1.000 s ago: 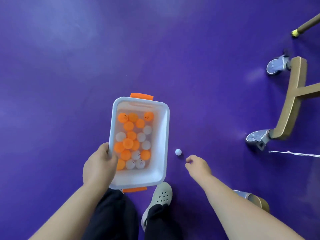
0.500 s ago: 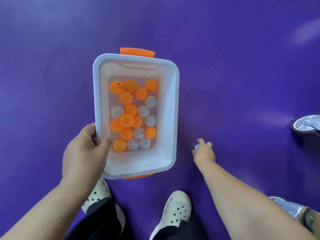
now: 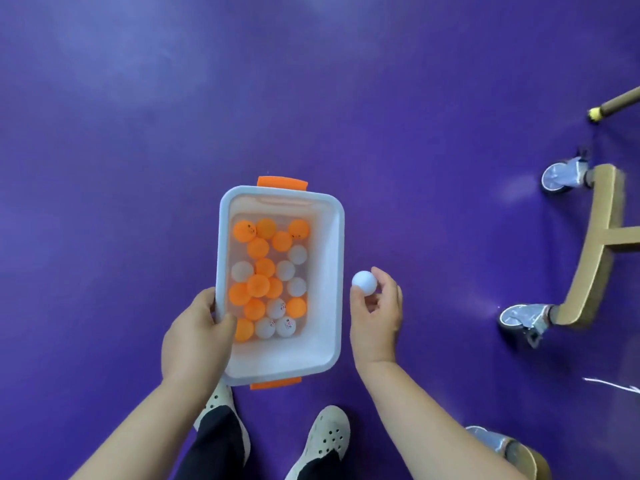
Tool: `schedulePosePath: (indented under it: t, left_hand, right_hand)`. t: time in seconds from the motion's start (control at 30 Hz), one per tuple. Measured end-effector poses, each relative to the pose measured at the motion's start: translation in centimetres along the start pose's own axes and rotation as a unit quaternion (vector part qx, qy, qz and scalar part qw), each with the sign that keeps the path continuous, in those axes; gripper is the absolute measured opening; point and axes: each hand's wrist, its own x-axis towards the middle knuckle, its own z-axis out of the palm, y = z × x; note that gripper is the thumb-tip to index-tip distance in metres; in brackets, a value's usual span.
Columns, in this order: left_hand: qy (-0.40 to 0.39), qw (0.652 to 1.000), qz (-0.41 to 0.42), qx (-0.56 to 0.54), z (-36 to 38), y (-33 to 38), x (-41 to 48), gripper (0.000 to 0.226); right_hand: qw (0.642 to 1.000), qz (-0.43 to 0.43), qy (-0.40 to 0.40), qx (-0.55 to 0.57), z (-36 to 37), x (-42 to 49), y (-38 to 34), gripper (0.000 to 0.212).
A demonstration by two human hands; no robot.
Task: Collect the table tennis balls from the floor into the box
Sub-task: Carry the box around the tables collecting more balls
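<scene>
White ball (image 3: pixel 364 282) pinched by right grip (image 3: pixel 375 308); left grip (image 3: pixel 196 336) clasps box (image 3: pixel 325 271): twelve orange balls (image 3: pixel 258 285), seven white (image 3: pixel 297 254).

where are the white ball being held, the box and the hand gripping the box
white ball (image 3: pixel 364 282), head view, centre of the ball
box (image 3: pixel 327 289), head view, bare inner right wall
left hand (image 3: pixel 197 337), head view, back of the hand

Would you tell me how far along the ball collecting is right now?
Done: many orange and white balls lie in the box. In hand: the right hand pinches a white ball beside the box's right rim, while the left hand grips its left rim. Left: dropping that ball in; no other loose ball shows on the visible floor.
</scene>
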Motion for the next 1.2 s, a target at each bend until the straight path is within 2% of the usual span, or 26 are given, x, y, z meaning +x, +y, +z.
schedulePosePath:
  t: [0.07,0.17,0.4,0.63,0.8,0.97,1.2]
  left_hand:
    - [0.0,1.0,-0.001,-0.008,-3.8,1.9,-1.9,0.013]
    - [-0.006,1.0,-0.013,-0.02,-9.8,4.3,-4.7,0.007]
    - [0.001,0.999,-0.008,-0.039,-23.8,9.5,-10.0,0.007]
    - [0.028,0.998,0.011,-0.061,-32.8,14.0,-11.8,0.01]
    - [0.027,0.996,0.019,-0.079,-35.4,18.9,-9.0,0.011]
    - [0.035,0.997,0.037,-0.051,-36.8,25.7,-3.2,0.008]
    - [0.028,0.999,0.023,-0.033,-38.9,37.4,6.6,0.009]
  right_hand:
    - [0.998,-0.037,-0.054,0.008,-0.9,-2.6,-5.7,0.04]
    - [0.986,-0.084,-0.138,-0.051,-2.2,-5.8,-13.3,0.043]
    - [0.973,-0.106,-0.134,-0.155,-6.5,-10.8,-28.0,0.037]
    - [0.967,-0.107,-0.153,-0.175,-8.0,-12.8,-36.1,0.033]
    - [0.966,-0.098,-0.169,-0.167,-7.2,-9.9,-41.3,0.028]
    - [0.964,-0.089,-0.198,-0.155,-4.9,-3.0,-46.7,0.009]
    - [0.959,-0.069,-0.227,-0.154,-2.0,8.9,-55.7,0.007]
